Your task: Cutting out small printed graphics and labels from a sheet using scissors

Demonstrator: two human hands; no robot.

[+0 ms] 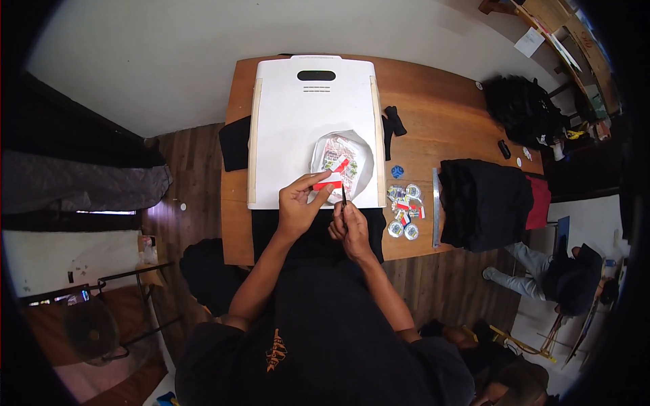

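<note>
My left hand pinches a small red-and-white piece, which looks like a label or sticker, between thumb and fingers. Close beside it, my right hand grips a thin dark pointed tool, its tip up at the piece; whether it is tweezers or a blade I cannot tell. Both hands are over the near edge of a white board. Just beyond them a round white shallow container holds printed clear and red-and-white pieces. Black cloth hangs below the board's near edge.
Round stickers and scraps lie right of the board on the wooden table, near a blue disc and a metal ruler. Folded black garments and a black bag are farther right. Another person is at the right.
</note>
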